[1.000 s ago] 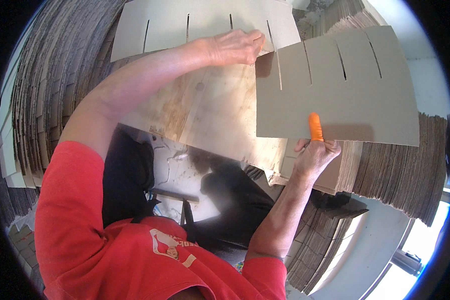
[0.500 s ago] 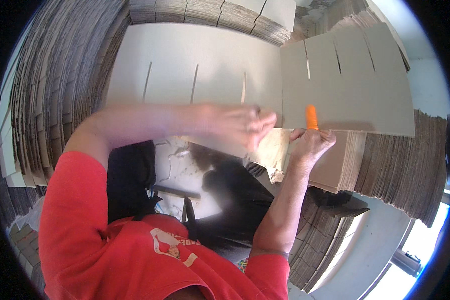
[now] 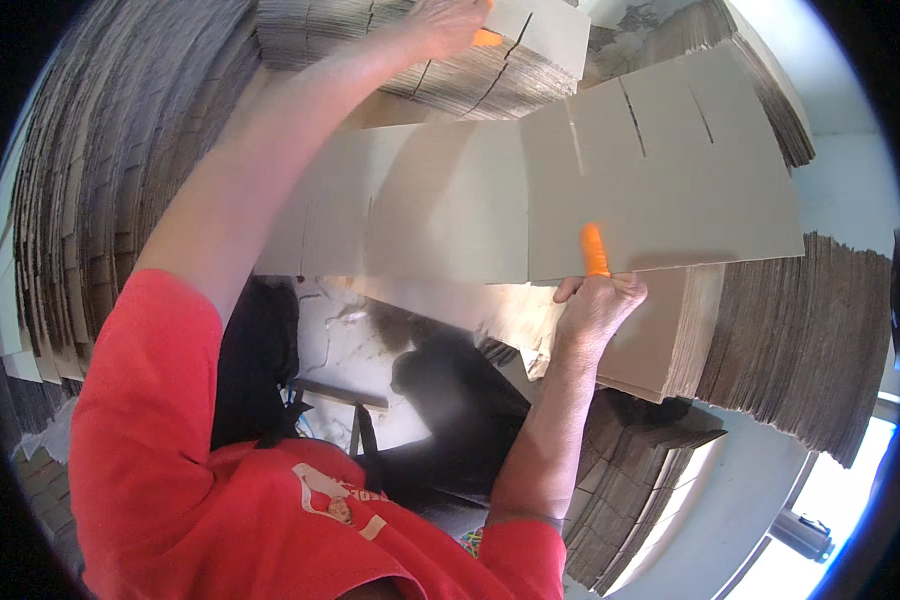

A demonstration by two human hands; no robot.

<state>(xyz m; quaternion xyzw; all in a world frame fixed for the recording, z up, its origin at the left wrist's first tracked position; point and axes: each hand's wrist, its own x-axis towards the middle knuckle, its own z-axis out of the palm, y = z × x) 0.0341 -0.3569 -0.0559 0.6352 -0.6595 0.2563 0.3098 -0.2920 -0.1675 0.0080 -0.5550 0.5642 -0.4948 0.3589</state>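
Observation:
My right hand (image 3: 605, 305) is closed on the near edge of a slotted cardboard sheet (image 3: 660, 200). An orange finger cover (image 3: 594, 250) lies against the sheet's upper face. The sheet has a crease, with one panel to the right and a paler panel (image 3: 450, 210) to the left. My left arm crosses over the left end of that panel. At the top edge of the picture, my left hand (image 3: 450, 28) is over a stack of slotted cardboard (image 3: 540, 40). Two orange-covered digits are apart there; its other fingers are partly out of view.
Tall cardboard stacks (image 3: 120, 190) rise along the left. More cardboard piles stand at the right (image 3: 790, 340), the far right (image 3: 770, 90) and lower right (image 3: 630, 490). Below the sheet are a pale floor (image 3: 330, 350) and a dark bar (image 3: 340, 394).
My left hand has moved from the sheet's near edge up to the far stack. The sheet has shifted left, its left panel now tilted differently, while my right hand keeps its hold.

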